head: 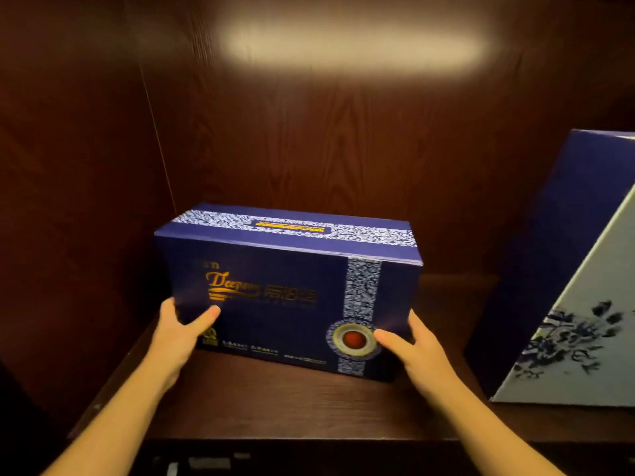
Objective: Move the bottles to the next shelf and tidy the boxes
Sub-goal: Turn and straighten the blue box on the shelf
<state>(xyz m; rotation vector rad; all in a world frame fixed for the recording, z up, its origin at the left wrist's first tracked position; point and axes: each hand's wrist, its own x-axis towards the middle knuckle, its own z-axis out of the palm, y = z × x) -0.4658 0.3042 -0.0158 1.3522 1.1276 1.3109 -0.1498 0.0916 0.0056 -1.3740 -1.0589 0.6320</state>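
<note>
A dark blue box [275, 304] with gold lettering, a white patterned band and a red round seal stands on the dark wooden shelf [275, 407], close to the left wall. My left hand [178, 334] clasps its lower left corner, thumb on the front face. My right hand [412, 348] holds the lower right corner, thumb near the seal. No bottles are in view.
A taller blue and white box [563, 304] with a blue floral print leans at the right edge of the shelf. The wooden back panel [343, 149] and left side wall [68, 201] enclose the compartment. A gap lies between the two boxes.
</note>
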